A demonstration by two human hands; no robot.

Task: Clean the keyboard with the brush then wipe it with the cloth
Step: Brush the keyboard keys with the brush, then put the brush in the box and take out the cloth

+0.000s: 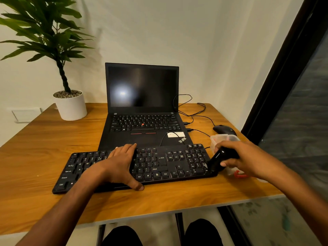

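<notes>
Holding the brush (217, 161) in a curled grip, the right hand (243, 158) keeps its tip at the right end of the keyboard (159, 166), touching the number pad edge. The left hand (119, 164) lies flat and spread wide over the middle keys, thumb at the near edge, and seems to steady the board. The keyboard lies across the table (44, 139), long axis from left to right, its far edge resting on the laptop (142, 103). So the brush should travel leftwards along the rows, toward the left hand, and the right hand is the nearer one for this. Just behind the right hand stands a clear plastic box (224, 138); what is inside it cannot be told, only something reddish. The cloth cannot be found with certainty. Brushing looks not yet finished.
</notes>
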